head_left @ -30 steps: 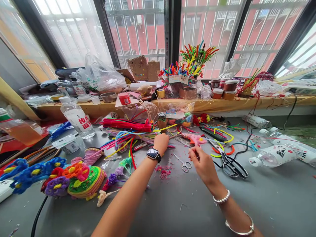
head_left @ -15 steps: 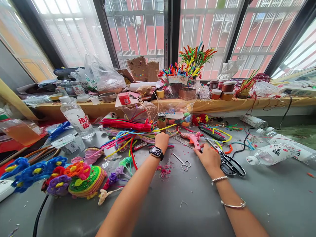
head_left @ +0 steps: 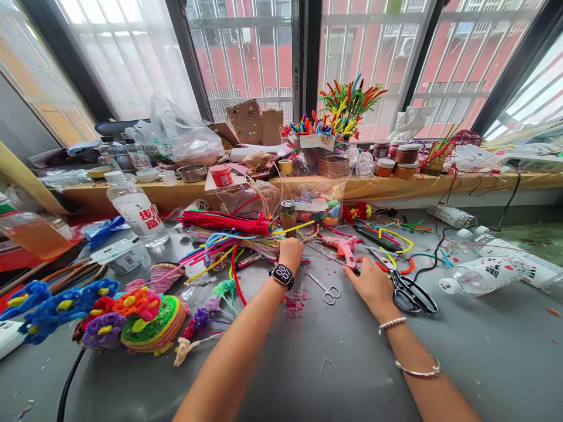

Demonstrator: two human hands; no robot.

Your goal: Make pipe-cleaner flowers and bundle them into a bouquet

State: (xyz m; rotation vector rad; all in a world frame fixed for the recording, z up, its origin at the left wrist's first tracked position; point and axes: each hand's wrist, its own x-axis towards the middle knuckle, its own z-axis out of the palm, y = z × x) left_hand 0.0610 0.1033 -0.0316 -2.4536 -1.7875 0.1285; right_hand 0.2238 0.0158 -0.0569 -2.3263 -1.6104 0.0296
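Right hand [head_left: 372,287] has shifted toward three o'clock since a second ago; pink glue gun [head_left: 345,247] lies at its eleven on the desk [head_left: 308,363], grip unclear. Left hand [head_left: 291,253], six o'clock of brown bottle [head_left: 288,220]: fingers hidden, state unknown.

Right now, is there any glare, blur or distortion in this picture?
Head view: the upper-left window is washed out; head view: pale sheen on the grey table; head view: window frames splay toward the top, likely wide-angle stretch; head view: small scissors and pink glue gun look fairly sharp.
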